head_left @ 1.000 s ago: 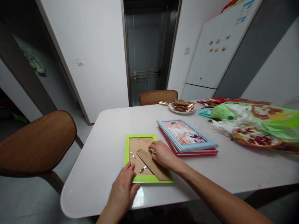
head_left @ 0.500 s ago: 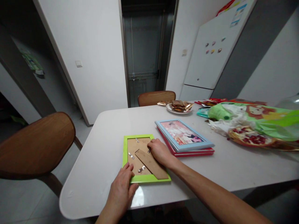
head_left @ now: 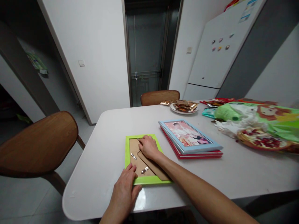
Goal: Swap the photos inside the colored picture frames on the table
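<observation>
A lime-green picture frame (head_left: 127,152) lies on the table with its brown backing board (head_left: 136,166) facing up. Small metal clips (head_left: 144,170) are fixed along the backing's edges, and a stand leg (head_left: 149,164) lies slantwise across it. With its fingers closed, my right hand (head_left: 149,147) is at the clip near the frame's far edge, its fingertips partly hiding that clip. My right forearm covers part of the stand leg. My left hand (head_left: 125,189) rests on the frame's near left corner, fingers laid along it and thumb spread away at the near edge.
Right of the green frame, a light-blue picture frame (head_left: 204,144) lies on red frames (head_left: 203,155). Farther back are a plate (head_left: 184,112) of gold-wrapped packets, a green plastic bag (head_left: 285,123) and an opened pomegranate (head_left: 263,140). Wooden chairs (head_left: 44,144) stand around the table (head_left: 93,180).
My right hand has moved from the clip on the frame's right side to the one at its far edge. My left hand stays at the near left corner. The view has shifted slightly.
</observation>
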The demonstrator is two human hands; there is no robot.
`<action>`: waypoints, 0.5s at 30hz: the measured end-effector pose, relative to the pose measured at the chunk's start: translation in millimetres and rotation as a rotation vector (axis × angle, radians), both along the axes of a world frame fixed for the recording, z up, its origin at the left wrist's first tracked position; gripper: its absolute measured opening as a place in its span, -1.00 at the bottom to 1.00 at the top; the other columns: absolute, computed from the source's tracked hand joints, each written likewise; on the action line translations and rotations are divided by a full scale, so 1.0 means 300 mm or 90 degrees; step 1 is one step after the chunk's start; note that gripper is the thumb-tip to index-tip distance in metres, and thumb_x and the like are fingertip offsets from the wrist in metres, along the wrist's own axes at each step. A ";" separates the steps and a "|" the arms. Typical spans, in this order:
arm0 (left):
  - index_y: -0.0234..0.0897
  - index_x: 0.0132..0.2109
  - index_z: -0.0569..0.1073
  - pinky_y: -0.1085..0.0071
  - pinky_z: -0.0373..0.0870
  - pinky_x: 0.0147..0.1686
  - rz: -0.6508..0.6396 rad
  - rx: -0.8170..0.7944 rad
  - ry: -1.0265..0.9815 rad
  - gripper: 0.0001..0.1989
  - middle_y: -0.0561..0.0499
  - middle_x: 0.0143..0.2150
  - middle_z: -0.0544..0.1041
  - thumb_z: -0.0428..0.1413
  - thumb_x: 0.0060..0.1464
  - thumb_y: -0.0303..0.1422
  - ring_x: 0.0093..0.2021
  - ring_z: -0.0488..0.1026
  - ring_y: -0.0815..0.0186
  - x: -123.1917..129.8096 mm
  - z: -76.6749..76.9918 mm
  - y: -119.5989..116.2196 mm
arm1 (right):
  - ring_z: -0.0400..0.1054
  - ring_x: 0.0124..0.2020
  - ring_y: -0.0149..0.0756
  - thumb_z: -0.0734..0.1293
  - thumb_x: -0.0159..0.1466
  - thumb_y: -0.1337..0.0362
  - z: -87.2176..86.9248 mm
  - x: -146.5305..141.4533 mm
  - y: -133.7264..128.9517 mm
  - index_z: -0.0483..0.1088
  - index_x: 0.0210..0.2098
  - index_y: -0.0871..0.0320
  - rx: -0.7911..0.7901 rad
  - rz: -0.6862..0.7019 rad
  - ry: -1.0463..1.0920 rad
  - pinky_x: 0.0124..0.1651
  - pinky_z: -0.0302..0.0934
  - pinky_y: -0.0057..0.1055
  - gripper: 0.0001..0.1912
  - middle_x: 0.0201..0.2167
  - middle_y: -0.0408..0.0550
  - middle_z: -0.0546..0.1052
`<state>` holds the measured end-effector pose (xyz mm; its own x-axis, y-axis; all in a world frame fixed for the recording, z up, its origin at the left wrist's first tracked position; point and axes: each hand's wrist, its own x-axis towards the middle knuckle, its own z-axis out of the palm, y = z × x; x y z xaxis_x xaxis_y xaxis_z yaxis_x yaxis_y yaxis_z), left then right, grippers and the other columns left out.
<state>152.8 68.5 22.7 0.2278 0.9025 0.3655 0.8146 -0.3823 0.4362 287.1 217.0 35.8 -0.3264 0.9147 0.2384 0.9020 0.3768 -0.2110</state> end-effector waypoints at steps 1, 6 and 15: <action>-0.30 -0.17 0.35 0.16 0.26 0.00 0.002 -0.002 0.003 -0.75 -0.14 0.04 0.34 0.05 -0.09 -0.46 0.08 0.20 0.17 -0.001 -0.003 0.002 | 0.13 -0.17 -0.19 0.08 0.19 0.23 -0.002 0.000 0.003 0.35 -0.22 0.15 -0.004 -0.002 0.005 -0.20 -0.01 -0.33 -0.71 -0.22 0.05 0.34; -0.33 -0.16 0.35 0.15 0.22 0.02 0.007 -0.026 0.021 -0.73 -0.16 0.05 0.32 0.06 -0.10 -0.47 0.09 0.19 0.15 0.000 -0.007 0.007 | 0.15 -0.18 -0.17 0.12 0.14 0.23 -0.003 -0.019 0.012 0.34 -0.19 0.17 -0.034 -0.071 0.018 -0.22 0.00 -0.31 -0.70 -0.23 0.06 0.35; -0.35 -0.16 0.37 0.17 0.18 0.05 0.018 -0.078 0.026 -0.74 -0.17 0.07 0.29 0.02 -0.09 -0.47 0.12 0.15 0.16 0.006 0.011 0.005 | 0.17 -0.20 -0.21 0.13 0.15 0.24 0.030 -0.044 -0.023 0.36 -0.17 0.06 -0.053 -0.054 0.044 -0.21 -0.01 -0.34 -0.71 -0.24 0.02 0.37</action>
